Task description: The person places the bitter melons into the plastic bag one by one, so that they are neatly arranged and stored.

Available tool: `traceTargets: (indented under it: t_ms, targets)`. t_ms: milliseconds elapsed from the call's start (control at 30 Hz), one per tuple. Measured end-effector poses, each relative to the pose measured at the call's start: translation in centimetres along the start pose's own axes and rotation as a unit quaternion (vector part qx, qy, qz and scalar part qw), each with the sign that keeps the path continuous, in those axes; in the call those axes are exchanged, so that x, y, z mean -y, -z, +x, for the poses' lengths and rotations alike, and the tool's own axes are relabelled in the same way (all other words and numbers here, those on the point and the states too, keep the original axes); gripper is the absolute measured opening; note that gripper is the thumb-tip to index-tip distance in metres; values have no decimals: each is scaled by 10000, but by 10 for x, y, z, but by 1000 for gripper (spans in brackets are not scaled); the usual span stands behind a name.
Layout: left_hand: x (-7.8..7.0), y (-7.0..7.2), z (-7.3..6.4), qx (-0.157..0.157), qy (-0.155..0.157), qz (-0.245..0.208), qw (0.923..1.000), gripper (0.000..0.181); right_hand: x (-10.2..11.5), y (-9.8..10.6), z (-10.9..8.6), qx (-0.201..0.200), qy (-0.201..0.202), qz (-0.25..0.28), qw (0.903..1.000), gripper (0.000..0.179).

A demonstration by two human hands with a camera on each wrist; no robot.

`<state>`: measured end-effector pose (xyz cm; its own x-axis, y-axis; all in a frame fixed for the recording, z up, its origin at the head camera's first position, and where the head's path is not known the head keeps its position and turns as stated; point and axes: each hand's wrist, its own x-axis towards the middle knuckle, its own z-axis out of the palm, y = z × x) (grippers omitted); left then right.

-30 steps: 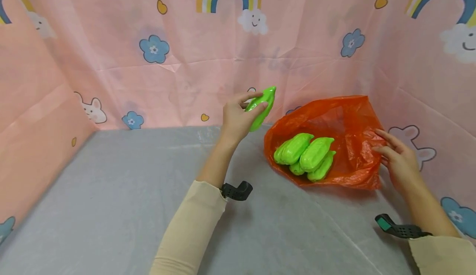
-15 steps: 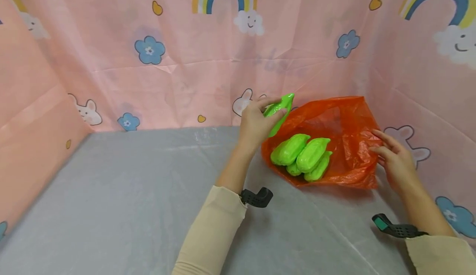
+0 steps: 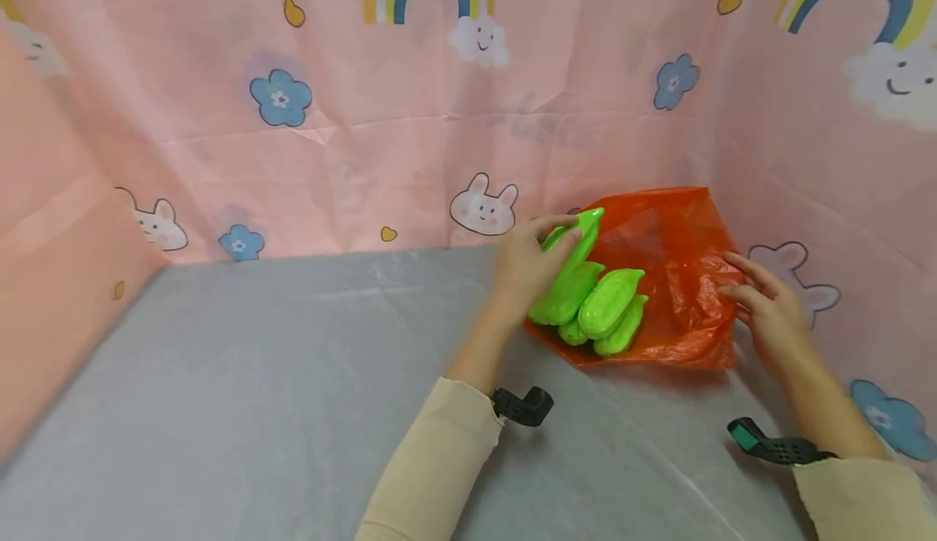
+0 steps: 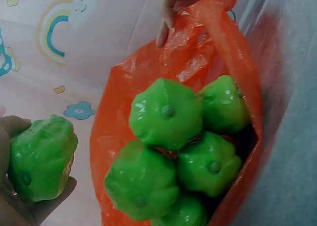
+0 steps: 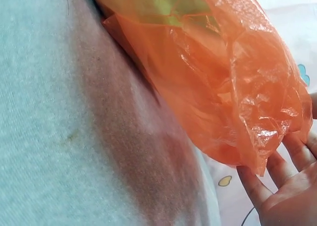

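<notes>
My left hand (image 3: 523,268) holds a glossy green ribbed gourd (image 3: 586,228) between thumb and fingers, just over the left part of the open mouth of an orange-red plastic bag (image 3: 681,281). In the left wrist view this gourd (image 4: 42,156) is at the left, apart from those in the bag. Several like gourds (image 3: 611,303) lie heaped inside the bag. My right hand (image 3: 776,313) is at the bag's right end, thumb and fingers holding the film there. In the right wrist view the fingertips of the right hand (image 5: 292,191) are partly behind the film.
A grey cloth (image 3: 278,378) covers the flat surface. Pink printed sheets (image 3: 351,102) stand as walls at the back and both sides, close behind the bag. A black wrist strap (image 3: 523,405) is on the left forearm, with another strap (image 3: 776,443) on the right.
The left hand has moved right and slightly down with its gourd, from left of the bag to over its mouth. The right hand has stayed at the bag's right end.
</notes>
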<state>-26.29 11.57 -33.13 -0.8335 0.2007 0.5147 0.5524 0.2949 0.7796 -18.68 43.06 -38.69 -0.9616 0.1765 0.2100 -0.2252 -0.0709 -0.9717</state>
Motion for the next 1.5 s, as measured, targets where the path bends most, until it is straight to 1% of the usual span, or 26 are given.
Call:
traceTargets:
  t_ms: [100,233,333,500,633,800,1033,1300,1500]
  targets:
    - [-3,-8,-2,22,-111,92,9999,23,2,3,-1,-12,79,102,9999,42]
    - [-4,-13,-4,-60,-111,299,9995,22,3,5,-1,-6,18,135,9999,41]
    - [-5,-17,-6,-63,-20,282,9996,23,2,4,0,-22,-47,57,10000,42]
    - [-7,-21,-9,-33,130,186,9997,23,2,3,0,-42,-94,-151,9998,49]
    - [-8,-23,-11,116,180,225,9995,23,1,2,0,4,-67,-81,9999,50]
    - [-8,-27,-13,363,228,513,9978,25,0,2,0,19,-2,-45,10000,49]
    - [-7,-30,-14,489,298,632,9964,25,3,0,1,-38,-81,-267,9996,54]
    - [-6,-33,-15,557,346,670,9956,26,3,-1,1,5,60,-85,9999,46]
    - [-8,-35,-15,679,350,631,9951,27,4,2,-2,-36,7,-102,9999,50]
